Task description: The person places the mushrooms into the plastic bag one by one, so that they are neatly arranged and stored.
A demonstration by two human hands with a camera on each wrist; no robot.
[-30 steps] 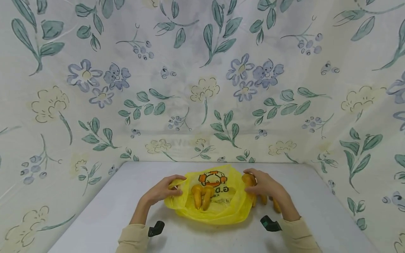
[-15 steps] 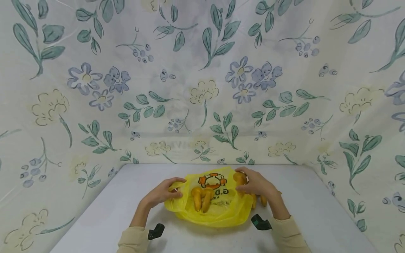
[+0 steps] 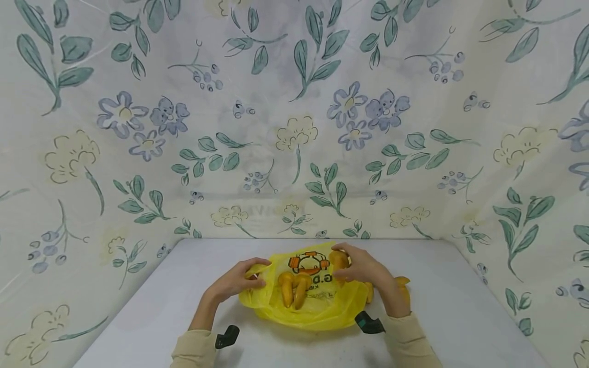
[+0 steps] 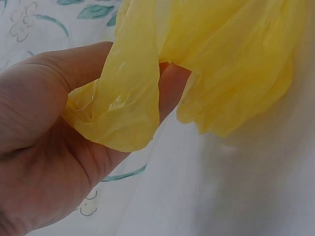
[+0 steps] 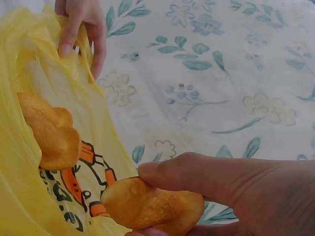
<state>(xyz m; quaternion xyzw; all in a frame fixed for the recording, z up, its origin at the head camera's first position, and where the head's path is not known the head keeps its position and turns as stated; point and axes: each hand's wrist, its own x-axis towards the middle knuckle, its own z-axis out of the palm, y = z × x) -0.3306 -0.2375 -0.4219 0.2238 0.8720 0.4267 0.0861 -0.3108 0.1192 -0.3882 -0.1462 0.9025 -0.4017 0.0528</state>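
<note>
My left hand (image 3: 233,280) holds the edge of a thin yellow plastic bag (image 3: 317,318); in the left wrist view its handle loop (image 4: 130,103) lies between thumb and fingers. Two golden-brown, mushroom-shaped pieces (image 3: 301,290) lie side by side in the bag's mouth, over a printed orange-and-black cartoon. Between thumb and fingers, my right hand (image 3: 363,268) grips another such piece (image 3: 339,259), its rounded end toward the bag. The right wrist view shows this held piece (image 5: 147,204) over the cartoon side of the bag, apart from the pieces inside (image 5: 51,132).
More golden-brown pieces (image 3: 403,290) rest on the white table (image 3: 469,312) right of the bag, partly hidden by the right forearm. Dark wrist-worn devices (image 3: 369,323) sit beside both wrists. A flower-patterned cloth (image 3: 294,204) hangs behind and at both sides.
My right hand has carried its piece leftward from the bag's right edge to over the printed side. The left hand and the pieces in the bag have stayed put.
</note>
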